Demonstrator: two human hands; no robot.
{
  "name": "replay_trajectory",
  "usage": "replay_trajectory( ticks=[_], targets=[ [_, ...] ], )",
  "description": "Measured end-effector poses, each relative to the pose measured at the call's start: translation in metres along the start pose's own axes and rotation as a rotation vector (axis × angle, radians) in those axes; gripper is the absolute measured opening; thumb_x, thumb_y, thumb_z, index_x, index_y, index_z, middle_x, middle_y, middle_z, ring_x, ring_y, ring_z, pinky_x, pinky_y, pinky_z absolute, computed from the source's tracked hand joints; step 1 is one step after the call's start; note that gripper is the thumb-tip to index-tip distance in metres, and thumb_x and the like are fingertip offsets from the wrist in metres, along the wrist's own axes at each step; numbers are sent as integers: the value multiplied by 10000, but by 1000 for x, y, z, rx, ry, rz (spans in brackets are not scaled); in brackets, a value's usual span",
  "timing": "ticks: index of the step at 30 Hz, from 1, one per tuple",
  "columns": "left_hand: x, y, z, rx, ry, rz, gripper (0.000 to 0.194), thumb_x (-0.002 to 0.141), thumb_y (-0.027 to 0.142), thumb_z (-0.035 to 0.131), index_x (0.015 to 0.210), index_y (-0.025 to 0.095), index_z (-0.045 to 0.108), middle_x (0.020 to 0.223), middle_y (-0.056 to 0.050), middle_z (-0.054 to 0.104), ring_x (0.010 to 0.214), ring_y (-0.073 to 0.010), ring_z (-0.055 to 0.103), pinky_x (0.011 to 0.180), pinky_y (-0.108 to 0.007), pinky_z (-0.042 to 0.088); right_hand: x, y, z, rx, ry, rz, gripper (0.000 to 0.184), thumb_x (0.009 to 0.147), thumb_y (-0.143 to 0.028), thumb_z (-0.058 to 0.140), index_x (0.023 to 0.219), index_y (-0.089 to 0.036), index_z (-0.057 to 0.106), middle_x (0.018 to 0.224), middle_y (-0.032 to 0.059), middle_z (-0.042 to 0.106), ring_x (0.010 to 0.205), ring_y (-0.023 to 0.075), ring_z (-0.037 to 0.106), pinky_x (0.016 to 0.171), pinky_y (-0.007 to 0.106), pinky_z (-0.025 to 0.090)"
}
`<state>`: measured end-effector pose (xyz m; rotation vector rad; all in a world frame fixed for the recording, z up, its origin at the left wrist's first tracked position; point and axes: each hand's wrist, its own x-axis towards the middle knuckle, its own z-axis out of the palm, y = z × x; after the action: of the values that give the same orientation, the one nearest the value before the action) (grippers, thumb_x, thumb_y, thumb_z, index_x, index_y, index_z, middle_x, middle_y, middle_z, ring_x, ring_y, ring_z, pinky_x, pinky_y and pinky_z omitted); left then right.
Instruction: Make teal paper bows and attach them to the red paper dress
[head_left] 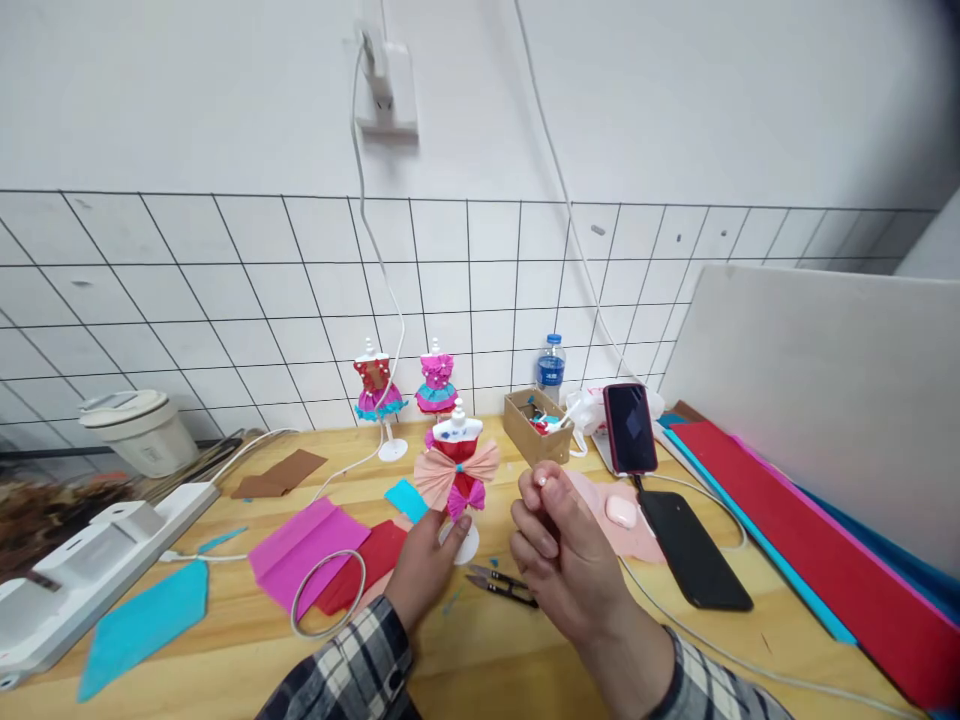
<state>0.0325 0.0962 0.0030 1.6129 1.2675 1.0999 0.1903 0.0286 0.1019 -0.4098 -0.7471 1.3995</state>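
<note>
My left hand (429, 560) is closed around the lower part of a miniature dress form (456, 432) with a white round base. The form wears a red top with a large peach paper bow (431, 478) across its front and a magenta bow (466, 497) below. To its right, my right hand (566, 560) is raised with thumb and index finger pinched together. A tiny pale, shiny bead (542, 481) shows at the fingertips. Black thread snips (504, 587) lie on the wooden table between the hands.
Two dressed miniature forms (380, 385) stand behind. Right of them are a cardboard box (531, 440), a water bottle (551, 365), a propped phone (630, 430) and a black phone (694, 548). Magenta paper (307, 550), blue paper (146, 622) and a power strip (105, 575) lie left.
</note>
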Motion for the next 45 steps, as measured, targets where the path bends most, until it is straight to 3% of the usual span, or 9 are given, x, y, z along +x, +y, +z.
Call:
replay_trajectory(
  ticks=[3, 5, 7, 10, 14, 19, 27, 45],
  targets=[
    [2, 1, -1, 78, -54, -18, 297, 797, 446, 595, 837, 172, 704, 752, -66, 703, 715, -240, 611, 655, -298, 435, 17, 6, -8, -403, 50, -314, 135, 805, -332, 676, 820, -230, 589, 755, -30, 536, 450, 47, 376, 376, 176, 316],
    [-1, 0, -3, 110, -61, -6, 275, 824, 423, 564, 776, 188, 699, 706, -54, 681, 670, -225, 590, 613, -278, 406, 24, 8, -14, -739, 87, -606, 49, 797, -255, 687, 810, -231, 646, 766, -3, 554, 556, 88, 472, 465, 216, 393],
    [-7, 1, -4, 114, -68, 22, 290, 860, 412, 524, 745, 191, 672, 698, -47, 658, 658, -206, 575, 605, -266, 396, 29, 6, -19, -988, 96, -849, 75, 779, -192, 699, 824, -250, 683, 746, 5, 559, 639, 124, 516, 547, 254, 433],
    [-18, 6, 0, 64, -127, 27, 322, 897, 418, 482, 714, 189, 614, 668, -27, 615, 606, -167, 543, 576, -244, 387, 32, 1, -20, -1178, 30, -984, 151, 784, -162, 689, 879, -279, 693, 714, 0, 598, 650, 145, 555, 584, 286, 457],
    [-31, 12, 7, -15, -183, 7, 345, 912, 444, 457, 721, 191, 592, 638, -13, 587, 575, -147, 523, 548, -228, 381, 36, -1, -18, -1286, -11, -932, 100, 807, -176, 669, 847, -264, 691, 704, 2, 651, 661, 150, 586, 624, 302, 467],
    [-39, 15, 8, 38, -195, 38, 382, 927, 453, 429, 701, 193, 593, 635, -22, 596, 593, -153, 535, 570, -233, 374, 41, 2, -18, -1230, 10, -805, 32, 812, -212, 676, 792, -237, 679, 713, 3, 669, 663, 146, 577, 657, 306, 469],
    [-44, 15, 6, 127, -149, 78, 372, 940, 426, 411, 708, 207, 600, 661, -28, 631, 619, -162, 556, 576, -242, 370, 41, 4, -17, -1183, -59, -705, 40, 808, -201, 680, 790, -235, 689, 735, 5, 683, 697, 153, 598, 667, 308, 478],
    [-49, 12, 5, 238, -134, 134, 360, 960, 394, 370, 762, 204, 604, 666, -8, 646, 638, -145, 586, 592, -234, 376, 42, 3, -17, -1147, -105, -721, 80, 777, -112, 663, 770, -191, 676, 658, -11, 626, 569, 96, 519, 521, 218, 437]
  ],
)
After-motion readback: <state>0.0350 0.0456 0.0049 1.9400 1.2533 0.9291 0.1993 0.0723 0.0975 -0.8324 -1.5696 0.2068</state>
